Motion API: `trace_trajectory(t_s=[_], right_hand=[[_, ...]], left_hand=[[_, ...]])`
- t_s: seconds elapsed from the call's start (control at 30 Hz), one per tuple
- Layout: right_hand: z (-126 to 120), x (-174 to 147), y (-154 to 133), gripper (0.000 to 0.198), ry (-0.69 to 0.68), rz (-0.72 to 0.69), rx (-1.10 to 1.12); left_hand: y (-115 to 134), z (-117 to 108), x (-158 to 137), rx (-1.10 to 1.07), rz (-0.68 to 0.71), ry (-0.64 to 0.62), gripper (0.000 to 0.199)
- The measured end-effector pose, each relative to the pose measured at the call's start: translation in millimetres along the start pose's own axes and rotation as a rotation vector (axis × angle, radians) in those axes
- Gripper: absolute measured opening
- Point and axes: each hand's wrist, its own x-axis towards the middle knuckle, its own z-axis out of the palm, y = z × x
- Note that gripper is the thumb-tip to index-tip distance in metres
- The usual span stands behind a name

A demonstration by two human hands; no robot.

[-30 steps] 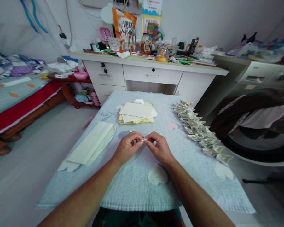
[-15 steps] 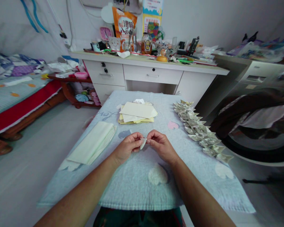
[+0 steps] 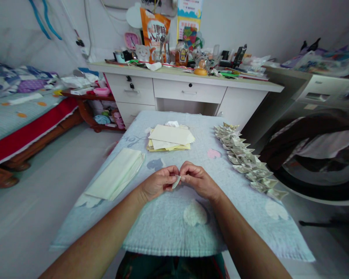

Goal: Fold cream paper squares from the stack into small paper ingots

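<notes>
A small folded piece of paper [image 3: 176, 181], pale and pointed, is pinched between my two hands above the middle of the cloth-covered table. My left hand [image 3: 160, 181] grips its left side with thumb and fingers. My right hand [image 3: 198, 179] pinches its upper right edge, the fingertips close to the left ones. Much of the paper is hidden by the fingers. Beyond the hands lies a stack of cream and yellow paper sheets [image 3: 171, 135]. On the right stand rows of folded paper pieces with pointed tips [image 3: 244, 157].
A folded pale green cloth or paper bundle [image 3: 116, 174] lies on the left of the blue tablecloth [image 3: 165, 232]. Behind the table is a white desk [image 3: 188, 91] crowded with jars, a snack bag and a pink clock. A washing machine [image 3: 322, 91] stands right, a bed [image 3: 26, 112] left.
The fingers have drawn closer together and the hands sit slightly lower. The folded paper shows less between them. The whole view has shifted a little.
</notes>
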Motion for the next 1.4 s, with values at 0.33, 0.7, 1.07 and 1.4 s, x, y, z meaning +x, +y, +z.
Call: trace_trajectory(t_s=[0.33, 0.7, 1.07, 1.4], right_hand=[[5.9, 3.7, 0.5, 0.014, 0.168, -0.002, -0.181], [8.4, 4.5, 4.4, 0.009, 0.279, -0.190, -0.499], [7.1, 1.5, 0.7, 0.017, 0.237, -0.230, -0.522], [8.3, 1.3, -2.6, 0.014, 0.212, -0.229, -0.536]], left_hand=[[4.3, -1.4, 3.8, 0.372, 0.368, 0.270, 0.015], [4.2, -0.6, 0.8, 0.881, 0.614, 0.347, 0.010], [6.0, 1.1, 0.4, 0.880, 0.635, 0.327, 0.010], [5.4, 2.1, 0.8, 0.808, 0.584, 0.332, 0.008]])
